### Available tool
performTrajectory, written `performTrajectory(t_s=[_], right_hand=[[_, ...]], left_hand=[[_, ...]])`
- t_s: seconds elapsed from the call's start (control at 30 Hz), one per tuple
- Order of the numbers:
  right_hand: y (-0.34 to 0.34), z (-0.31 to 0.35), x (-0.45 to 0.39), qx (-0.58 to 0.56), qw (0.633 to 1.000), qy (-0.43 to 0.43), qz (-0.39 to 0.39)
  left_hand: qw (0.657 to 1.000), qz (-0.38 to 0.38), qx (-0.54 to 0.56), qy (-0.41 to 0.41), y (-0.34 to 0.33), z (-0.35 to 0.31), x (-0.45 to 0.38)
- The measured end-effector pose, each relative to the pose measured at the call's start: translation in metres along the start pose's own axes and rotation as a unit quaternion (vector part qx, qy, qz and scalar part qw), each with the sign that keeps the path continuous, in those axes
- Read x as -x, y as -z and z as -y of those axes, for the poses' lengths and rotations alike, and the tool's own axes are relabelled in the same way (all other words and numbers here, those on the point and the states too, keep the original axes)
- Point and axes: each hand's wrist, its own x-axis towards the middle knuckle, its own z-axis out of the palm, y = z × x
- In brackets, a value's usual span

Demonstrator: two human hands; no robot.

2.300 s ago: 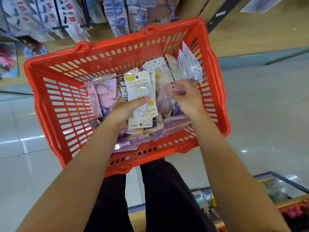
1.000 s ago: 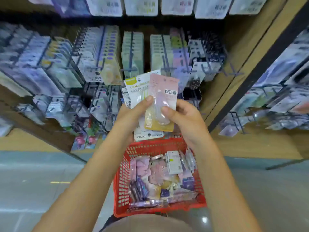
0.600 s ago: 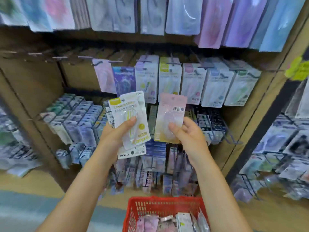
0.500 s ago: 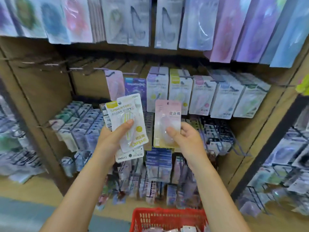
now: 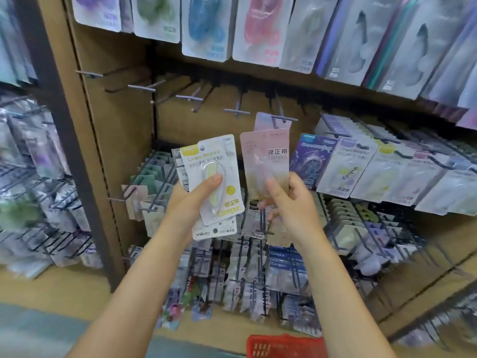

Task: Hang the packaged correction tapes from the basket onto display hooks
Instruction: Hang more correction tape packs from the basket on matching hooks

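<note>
My left hand (image 5: 191,202) grips a small stack of white-and-yellow correction tape packs (image 5: 213,174), thumb across the front one. My right hand (image 5: 291,202) pinches a pink correction tape pack (image 5: 265,161) by its lower part and holds it upright just below a display hook (image 5: 284,118) that carries one similar pink pack (image 5: 268,121). Several bare hooks (image 5: 189,98) stick out of the brown board up and to the left. Only the rim of the red basket (image 5: 284,346) shows at the bottom edge.
Rows of hung packs fill the hooks to the right (image 5: 382,171) and below the hands (image 5: 258,280). Larger packs (image 5: 258,29) hang on the shelf above. A dark upright post (image 5: 69,151) divides this bay from wire racks on the left (image 5: 38,202).
Both hands rose out of the red basket with their packs. The view lifted to the shelf; the pink pack now sits higher, close under the hook with the matching pack.
</note>
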Motion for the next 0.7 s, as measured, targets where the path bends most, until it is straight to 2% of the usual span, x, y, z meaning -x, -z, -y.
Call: performTrajectory(t_s=[0.27, 0.53, 0.7], right_hand=[[-0.055, 0.011, -0.022, 0.014, 0.998, 0.000, -0.056], [-0.073, 0.005, -0.031, 0.018, 0.998, -0.016, -0.060], [-0.082, 0.007, -0.039, 0.017, 0.995, -0.024, -0.091]], left_hand=[[0.999, 0.041, 0.023, 0.001, 0.039, -0.019, -0.020], [0.998, 0.051, 0.029, 0.015, 0.055, -0.023, -0.024], [0.997, 0.072, 0.032, 0.008, 0.060, -0.027, -0.025]])
